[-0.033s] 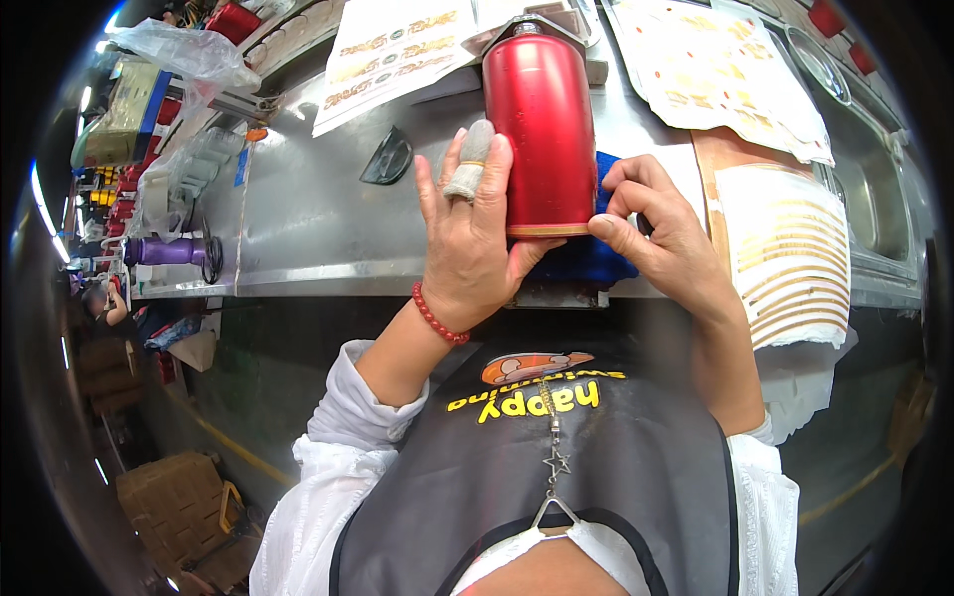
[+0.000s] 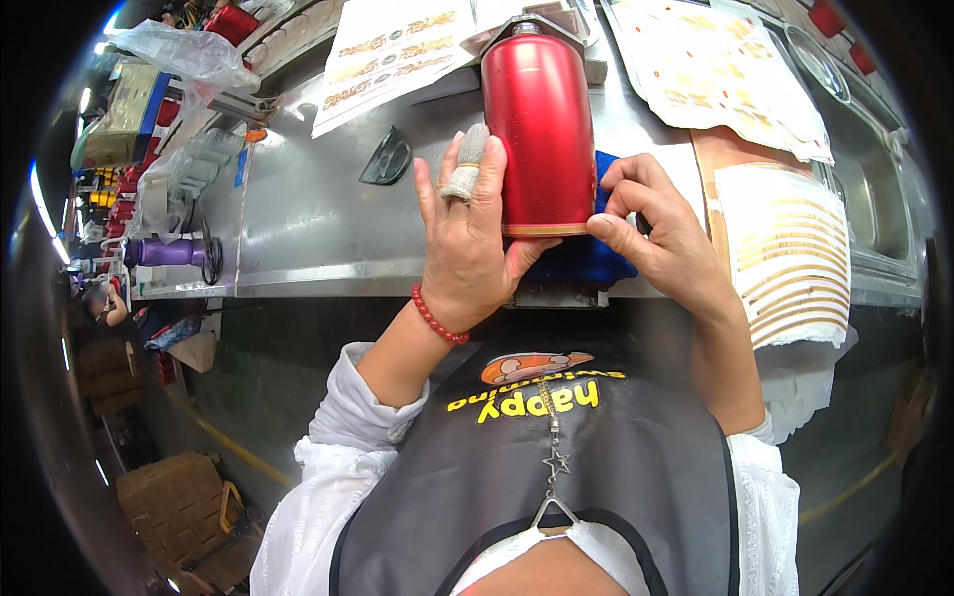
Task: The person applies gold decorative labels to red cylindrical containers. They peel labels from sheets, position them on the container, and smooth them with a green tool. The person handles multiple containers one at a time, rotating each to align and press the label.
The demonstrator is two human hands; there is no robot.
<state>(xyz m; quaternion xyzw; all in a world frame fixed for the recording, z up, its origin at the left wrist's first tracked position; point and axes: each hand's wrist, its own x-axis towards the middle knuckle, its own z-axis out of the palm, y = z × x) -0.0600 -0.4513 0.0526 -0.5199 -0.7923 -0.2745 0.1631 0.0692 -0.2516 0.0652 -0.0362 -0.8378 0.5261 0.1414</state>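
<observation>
A shiny red metal bottle (image 2: 537,129) lies lengthwise in front of me, its neck pointing away and a thin gold band (image 2: 547,230) round its near end. My left hand (image 2: 467,228) holds it from the left, fingers stretched along its side and the thumb at the near end. One finger wears a grey cloth cover (image 2: 467,164) with a yellow elastic. At the right side of the near end, my right hand (image 2: 656,223) touches the bottle, its fingers curled and its thumb tip at the gold band. Blue cloth (image 2: 611,260) shows beneath the bottle; its underside is hidden.
Thin gold strips line a white sheet (image 2: 785,248) at the right. Behind it lies a gold-printed sheet (image 2: 715,70), near a sink (image 2: 879,199). A patterned paper (image 2: 393,60) and a dark half-round scraper (image 2: 388,157) are at the left. A purple bottle (image 2: 164,251) lies farther left.
The red bottle has shifted very slightly to the left, and the fingers of my left hand have moved with it. My right hand stays almost in place.
</observation>
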